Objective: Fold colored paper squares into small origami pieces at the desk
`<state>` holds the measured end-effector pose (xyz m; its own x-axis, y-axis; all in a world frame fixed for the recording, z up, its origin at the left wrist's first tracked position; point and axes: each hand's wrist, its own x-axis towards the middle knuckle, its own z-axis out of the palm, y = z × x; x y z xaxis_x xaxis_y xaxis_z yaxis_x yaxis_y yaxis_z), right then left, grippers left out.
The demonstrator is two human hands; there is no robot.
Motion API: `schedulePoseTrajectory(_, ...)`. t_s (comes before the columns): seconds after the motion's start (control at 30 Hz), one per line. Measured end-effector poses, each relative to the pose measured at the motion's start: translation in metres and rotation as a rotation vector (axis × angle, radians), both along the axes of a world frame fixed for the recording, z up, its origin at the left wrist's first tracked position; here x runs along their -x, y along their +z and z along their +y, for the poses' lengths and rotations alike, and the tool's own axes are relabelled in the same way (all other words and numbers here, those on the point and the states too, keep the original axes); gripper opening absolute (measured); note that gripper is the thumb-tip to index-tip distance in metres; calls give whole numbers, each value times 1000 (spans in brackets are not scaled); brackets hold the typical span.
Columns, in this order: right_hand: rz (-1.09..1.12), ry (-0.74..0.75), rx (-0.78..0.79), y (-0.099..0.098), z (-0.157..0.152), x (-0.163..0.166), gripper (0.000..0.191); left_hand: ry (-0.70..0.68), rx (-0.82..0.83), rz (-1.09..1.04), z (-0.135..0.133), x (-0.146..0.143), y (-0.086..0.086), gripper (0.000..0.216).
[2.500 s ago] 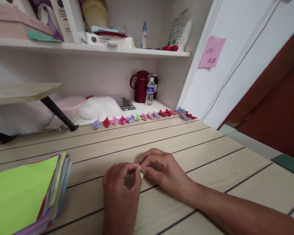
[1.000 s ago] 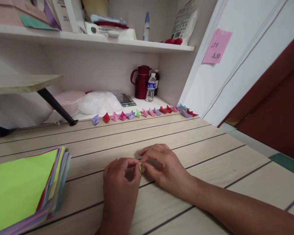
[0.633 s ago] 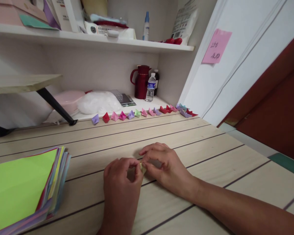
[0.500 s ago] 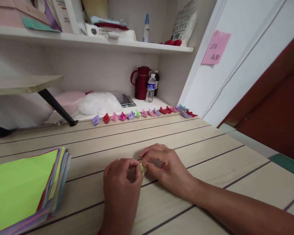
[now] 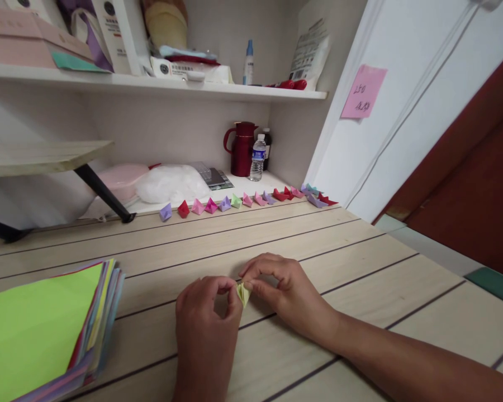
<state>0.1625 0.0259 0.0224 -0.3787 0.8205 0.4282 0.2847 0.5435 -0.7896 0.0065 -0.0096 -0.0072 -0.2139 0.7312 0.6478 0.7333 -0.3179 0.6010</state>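
My left hand and my right hand meet near the front of the wooden table. Between their pinched fingertips is a small folded piece of pale yellow-green paper. Both hands have their fingers curled round it, just above the tabletop. Most of the paper is hidden by the fingers.
A stack of coloured paper sheets, lime green on top, lies at the front left. A row of several small folded paper boats lines the table's far edge. Behind stand a red jug, a water bottle, and a shelf with boxes.
The hands have stayed in the same spot, working the small paper; a bit more of the paper now shows between the fingertips. The view shifted slightly.
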Motion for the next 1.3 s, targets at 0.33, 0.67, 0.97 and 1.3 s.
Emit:
schedulePoseTrajectory(0.33,49,-13,130,-3,1,0,16,8,140,-157,0,2,3,7)
schedulePoseTrajectory(0.67,226,87,327,-10,8,0,10,35,323,-356,1,3,2,11)
schedulePoseTrajectory(0.97,275,87,341,-16,18,-5,5,43,302,-342,-1,5,3,11)
schedulePoseTrajectory(1.3,169,141,197,-12,18,-8,9,-2,294,-293,-1,5,4,11)
